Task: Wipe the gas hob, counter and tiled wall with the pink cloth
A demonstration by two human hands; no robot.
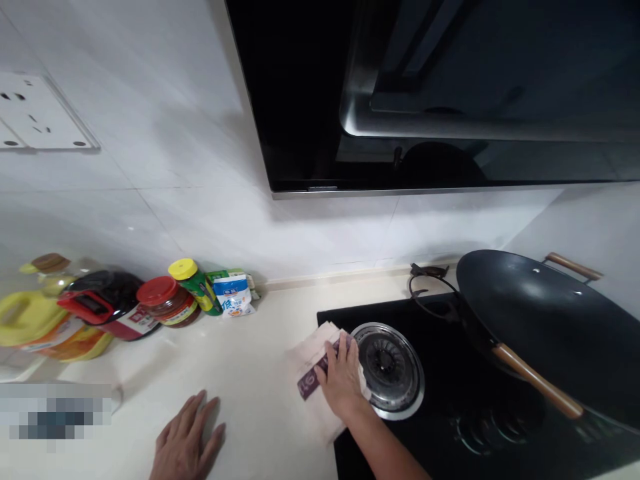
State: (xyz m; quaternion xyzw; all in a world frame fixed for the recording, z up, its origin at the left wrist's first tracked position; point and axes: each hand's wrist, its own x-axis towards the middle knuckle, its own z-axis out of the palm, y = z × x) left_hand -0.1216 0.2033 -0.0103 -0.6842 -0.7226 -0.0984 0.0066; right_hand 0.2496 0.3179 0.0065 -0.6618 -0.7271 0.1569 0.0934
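My right hand presses down on a pale cloth with a dark purple band, its fingers spread over the fabric. The cloth lies across the left edge of the black gas stove, partly on the countertop. Just to the right of that hand is a round metal burner. My left hand rests on the pale countertop with its fingers apart and nothing in it.
A large black wok with a wooden handle sits on the right burner, beside a loose pan support. Jars, bottles and a blue-white packet line the wall. A black range hood overhangs the stove.
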